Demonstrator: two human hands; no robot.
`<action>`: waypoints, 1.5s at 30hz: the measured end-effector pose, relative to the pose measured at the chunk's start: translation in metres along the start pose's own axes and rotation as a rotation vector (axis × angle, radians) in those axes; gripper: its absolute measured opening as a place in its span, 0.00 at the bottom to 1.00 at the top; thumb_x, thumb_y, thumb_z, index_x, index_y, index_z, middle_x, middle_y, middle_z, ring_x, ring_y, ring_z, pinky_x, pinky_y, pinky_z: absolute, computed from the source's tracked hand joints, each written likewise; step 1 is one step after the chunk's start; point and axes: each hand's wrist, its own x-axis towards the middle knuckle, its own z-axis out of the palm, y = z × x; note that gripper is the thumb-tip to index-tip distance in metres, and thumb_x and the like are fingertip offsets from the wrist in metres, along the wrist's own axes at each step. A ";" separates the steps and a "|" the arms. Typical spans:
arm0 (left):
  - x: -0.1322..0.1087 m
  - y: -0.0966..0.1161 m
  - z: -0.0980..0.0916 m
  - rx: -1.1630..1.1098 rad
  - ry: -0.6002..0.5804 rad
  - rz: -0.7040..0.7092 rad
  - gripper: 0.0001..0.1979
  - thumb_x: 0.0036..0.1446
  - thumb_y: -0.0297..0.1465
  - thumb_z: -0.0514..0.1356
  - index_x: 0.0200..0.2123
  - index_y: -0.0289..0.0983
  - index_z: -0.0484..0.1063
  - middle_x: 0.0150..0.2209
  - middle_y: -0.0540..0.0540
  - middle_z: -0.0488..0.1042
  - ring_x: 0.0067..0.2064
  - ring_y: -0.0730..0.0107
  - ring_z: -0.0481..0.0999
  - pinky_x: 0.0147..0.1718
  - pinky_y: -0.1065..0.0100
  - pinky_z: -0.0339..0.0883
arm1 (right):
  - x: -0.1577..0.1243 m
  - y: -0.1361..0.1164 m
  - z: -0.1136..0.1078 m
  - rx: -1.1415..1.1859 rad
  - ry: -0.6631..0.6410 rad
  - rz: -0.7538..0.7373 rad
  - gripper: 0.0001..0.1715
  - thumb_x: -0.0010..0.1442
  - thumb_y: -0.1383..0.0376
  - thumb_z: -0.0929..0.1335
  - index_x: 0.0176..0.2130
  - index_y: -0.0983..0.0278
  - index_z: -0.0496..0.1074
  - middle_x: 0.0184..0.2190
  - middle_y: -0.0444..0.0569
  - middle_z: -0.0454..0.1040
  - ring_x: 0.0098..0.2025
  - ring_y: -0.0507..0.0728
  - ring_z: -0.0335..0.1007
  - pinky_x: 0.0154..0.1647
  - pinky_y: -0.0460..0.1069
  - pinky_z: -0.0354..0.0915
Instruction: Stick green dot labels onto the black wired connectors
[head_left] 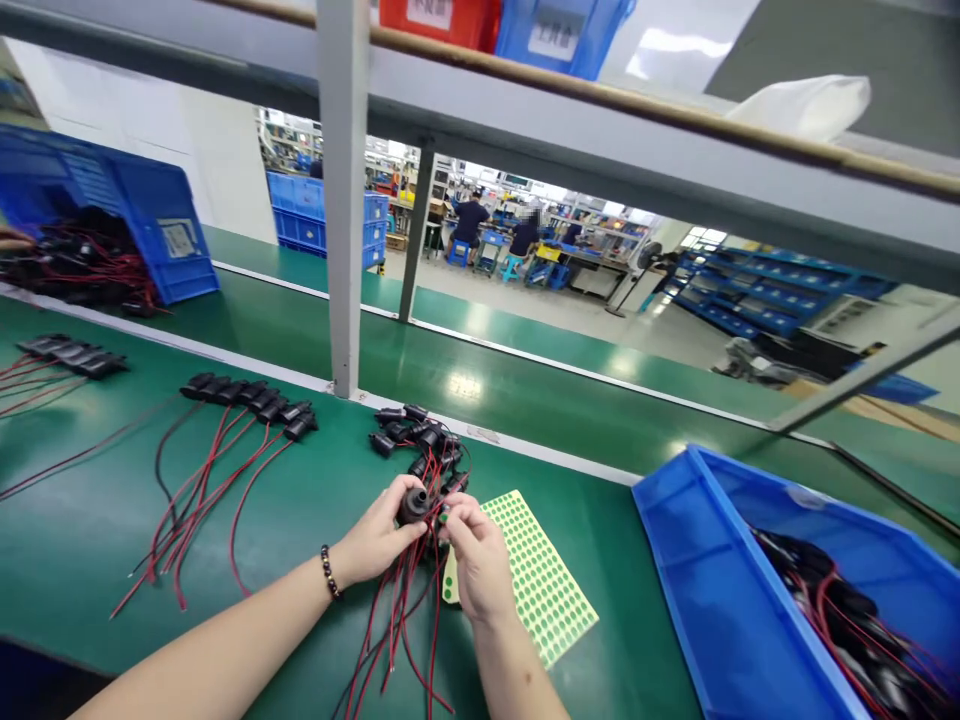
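My left hand [375,538] is closed around a small black cylindrical part [413,507], its nozzle-like end facing up. Close beside it, my right hand [481,562] pinches a small round green sticker [443,517] between thumb and fingertips. Partly under my right hand lies a pale yellow sheet of green dot stickers [544,585]. Just beyond both hands is a loose pile of black cylindrical parts [427,437] with red and black wires. Wires [397,625] trail toward me below my hands; which part each belongs to is hard to make out.
A row of black wired parts [251,393] lies left on the green table, with another group [71,355] farther left. Blue bins of wired parts stand at right [675,580] and back left [169,225]. A grey post [343,200] and an overhead shelf [600,115] frame the bench.
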 end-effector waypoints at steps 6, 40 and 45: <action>-0.006 -0.006 0.008 0.161 -0.050 0.091 0.14 0.57 0.33 0.53 0.45 0.38 0.54 0.42 0.45 0.62 0.42 0.67 0.65 0.43 0.65 0.60 | -0.006 0.000 0.006 0.025 -0.041 -0.029 0.08 0.52 0.65 0.68 0.23 0.64 0.67 0.36 0.46 0.65 0.40 0.54 0.60 0.44 0.49 0.56; -0.008 -0.018 0.019 0.215 0.008 0.352 0.16 0.54 0.21 0.49 0.45 0.40 0.50 0.43 0.43 0.58 0.45 0.65 0.63 0.44 0.61 0.61 | -0.021 0.000 0.017 -0.394 0.075 -0.363 0.07 0.54 0.71 0.63 0.26 0.62 0.60 0.32 0.46 0.62 0.36 0.54 0.61 0.39 0.50 0.58; -0.006 -0.017 0.016 0.281 0.015 0.420 0.17 0.54 0.21 0.49 0.45 0.40 0.51 0.42 0.43 0.58 0.45 0.65 0.63 0.43 0.61 0.61 | -0.019 0.002 0.018 -0.257 0.092 -0.246 0.06 0.49 0.72 0.64 0.28 0.61 0.61 0.31 0.44 0.62 0.35 0.53 0.61 0.38 0.48 0.59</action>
